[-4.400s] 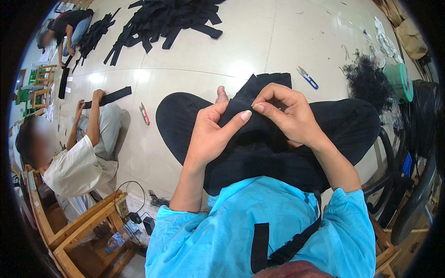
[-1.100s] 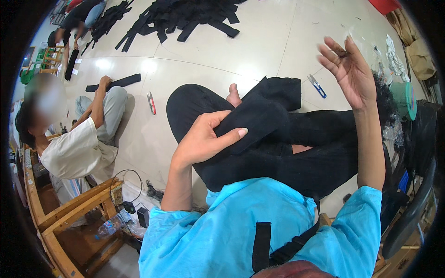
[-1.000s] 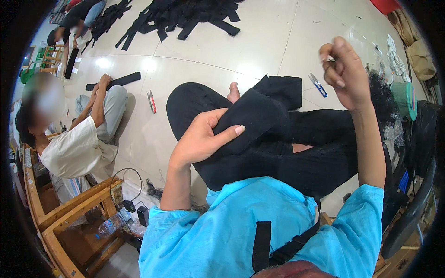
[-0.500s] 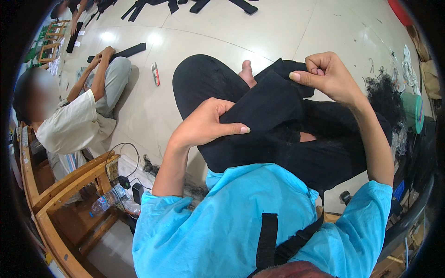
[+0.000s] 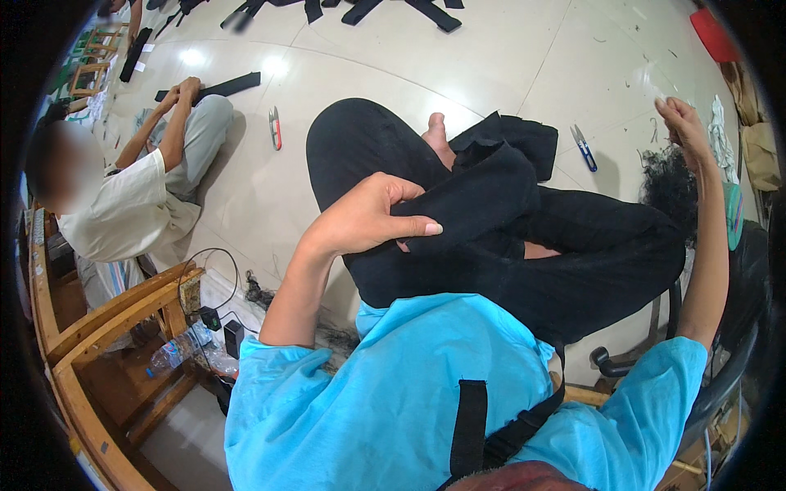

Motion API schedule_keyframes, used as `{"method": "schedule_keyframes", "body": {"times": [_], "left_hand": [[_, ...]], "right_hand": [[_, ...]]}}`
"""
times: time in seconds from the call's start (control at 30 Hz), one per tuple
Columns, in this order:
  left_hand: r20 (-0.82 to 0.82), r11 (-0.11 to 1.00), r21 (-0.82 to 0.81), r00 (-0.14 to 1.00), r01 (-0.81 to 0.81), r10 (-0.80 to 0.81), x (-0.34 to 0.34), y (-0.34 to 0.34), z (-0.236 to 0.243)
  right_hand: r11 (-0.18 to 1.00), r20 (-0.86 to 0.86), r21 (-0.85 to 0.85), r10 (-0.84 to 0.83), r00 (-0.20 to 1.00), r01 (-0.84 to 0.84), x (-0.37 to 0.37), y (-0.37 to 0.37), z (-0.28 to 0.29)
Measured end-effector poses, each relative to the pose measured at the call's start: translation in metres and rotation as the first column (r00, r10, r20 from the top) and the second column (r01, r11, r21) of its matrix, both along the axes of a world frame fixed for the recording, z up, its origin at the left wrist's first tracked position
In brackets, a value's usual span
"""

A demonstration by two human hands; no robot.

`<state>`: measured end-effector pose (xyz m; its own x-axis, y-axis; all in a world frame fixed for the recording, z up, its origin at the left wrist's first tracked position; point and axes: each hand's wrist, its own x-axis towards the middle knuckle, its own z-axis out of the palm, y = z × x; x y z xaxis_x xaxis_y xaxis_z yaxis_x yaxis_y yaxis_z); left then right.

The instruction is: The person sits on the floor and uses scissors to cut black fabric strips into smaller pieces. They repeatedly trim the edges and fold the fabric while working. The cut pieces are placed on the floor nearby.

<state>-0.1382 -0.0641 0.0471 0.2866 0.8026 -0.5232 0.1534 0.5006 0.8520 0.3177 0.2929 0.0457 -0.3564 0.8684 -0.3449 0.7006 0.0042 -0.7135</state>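
Note:
A folded black cloth piece (image 5: 485, 190) lies across my crossed legs in black trousers. My left hand (image 5: 368, 214) is closed on its near left end, the thumb on top and the fingers tucked into the fabric. The cloth's far end rests loose near my bare foot (image 5: 438, 135). Well off to the right, apart from the cloth, my right hand (image 5: 689, 135) is raised with fingers pinched together. Whatever is between its fingertips is too small to make out. Blue-handled thread snips (image 5: 584, 149) lie on the floor between the cloth and that hand.
Red-handled snips (image 5: 275, 129) lie on the tiled floor to the left. A seated co-worker (image 5: 135, 196) handles a black strip (image 5: 231, 86). Dark thread scraps (image 5: 667, 184) are heaped at the right. More black pieces (image 5: 401, 12) lie at the back; a wooden frame (image 5: 115, 319) stands near left.
My right hand has let go of the cloth's far end and swung out to the right. The blue-handled snips have come into sight. My left hand keeps its hold.

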Motion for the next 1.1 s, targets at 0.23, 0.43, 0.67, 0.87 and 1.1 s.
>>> {"method": "schedule_keyframes", "body": {"times": [0.23,0.43,0.67,0.87,1.1], "left_hand": [[0.065,0.997,0.048,0.996,0.056,-0.059,0.002,0.002,0.001],[-0.013,0.992,0.069,0.994,0.109,-0.108,-0.001,0.014,0.016],[-0.2,0.982,0.079,0.968,0.169,-0.151,-0.013,0.005,0.029],[-0.132,0.998,-0.034,0.99,0.043,-0.047,-0.039,-0.01,0.03],[-0.104,0.963,0.056,0.958,-0.263,0.268,-0.031,-0.009,0.062]], "right_hand": [[0.963,0.089,0.245,-0.142,0.986,0.116,0.083,0.039,-0.001],[0.947,0.03,0.311,-0.098,0.995,0.084,0.166,0.068,-0.024],[0.824,0.003,0.49,-0.327,0.945,0.283,0.279,0.099,-0.081],[0.731,-0.027,0.485,-0.536,0.844,0.48,0.401,0.073,-0.093],[0.7,-0.036,0.247,-0.684,0.729,0.67,0.415,0.014,-0.144]]}}
